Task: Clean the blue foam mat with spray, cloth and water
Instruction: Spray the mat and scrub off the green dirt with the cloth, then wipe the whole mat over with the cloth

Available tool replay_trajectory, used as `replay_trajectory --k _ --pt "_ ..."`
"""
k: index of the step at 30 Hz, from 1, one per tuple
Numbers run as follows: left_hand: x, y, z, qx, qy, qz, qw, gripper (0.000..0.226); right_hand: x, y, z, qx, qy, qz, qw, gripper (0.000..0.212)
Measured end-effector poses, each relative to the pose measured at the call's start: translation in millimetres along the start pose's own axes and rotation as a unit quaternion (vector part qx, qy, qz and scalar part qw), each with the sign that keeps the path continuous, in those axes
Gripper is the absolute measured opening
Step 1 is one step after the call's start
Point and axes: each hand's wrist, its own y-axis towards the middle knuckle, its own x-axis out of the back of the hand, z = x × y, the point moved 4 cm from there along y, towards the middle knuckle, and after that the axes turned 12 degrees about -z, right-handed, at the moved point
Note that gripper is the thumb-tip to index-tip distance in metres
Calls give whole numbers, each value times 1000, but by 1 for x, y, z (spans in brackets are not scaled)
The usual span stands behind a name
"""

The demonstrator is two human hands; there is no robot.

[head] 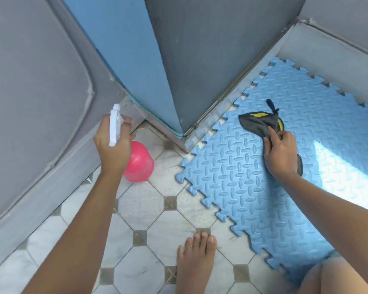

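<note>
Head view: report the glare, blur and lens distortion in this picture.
Head view: a sunlit patch washes out the pattern of the blue foam mat at right; the white head of the spray bottle in the left hand is overexposed and soft; wide-angle distortion bows the grey wall seam at left; the cloth in the right hand is sharp.

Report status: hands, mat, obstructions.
Left hand holds pink spray bottle over the tiles. Right hand grips grey-yellow cloth on blue foam mat. Bare foot beside mat, not on it.
</note>
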Motion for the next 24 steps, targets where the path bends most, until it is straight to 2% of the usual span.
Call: replay_trajectory --k 3,5,6,7,8,9,10,11,12,13,14,15,16,18,20,22,24 --pt "3 1 -2 -43 19 -25 999 9 -1 0 -1 6 2 -1 1000 40" --pt "-17 -17 11 -72 24 -54 996 3 -2 1 -1 7 8 8 1000 40" --pt "-10 -14 4 -77 4 -66 995 3 -1 2 -1 5 13 18 1000 41" --pt "14 7 -13 -76 -21 -46 996 11 0 3 -1 1 18 31 999 41" --pt "56 46 -30 -77 -35 -26 996 23 2 4 0 -5 28 47 999 42" --pt "114 97 -52 -77 -51 -35 995 46 6 5 1 -12 41 62 997 42" --pt "179 147 -82 -96 -28 -117 988 74 11 7 3 -17 54 74 996 42" --pt "222 180 -114 -120 10 -158 980 97 16 8 6 -20 66 83 994 41" --pt "247 187 -125 -123 19 -178 976 110 22 10 8 -21 81 87 993 40" --pt "261 177 -121 -81 17 -190 978 117 29 11 12 -23 97 87 991 40" --pt "269 177 -128 -99 46 -199 974 119 37 13 14 -27 113 83 990 39" --pt "268 162 -140 -145 58 -195 968 113 46 15 17 -32 128 77 988 38" --pt "275 152 -156 -198 41 -213 956 98 55 19 19 -35 141 70 987 38" --pt "280 132 -199 -279 1 -241 930 50 78 28 25 -39 167 57 984 37" --pt "280 115 -271 -405 -24 -194 893 13 105 41 30 -47 191 43 980 36" --pt "269 87 -348 -513 -15 -139 847 8 138 59 37 -56 207 17 977 35" --pt "264 75 -420 -592 -13 -130 795 10 176 83 42 -61 217 -25 974 34"
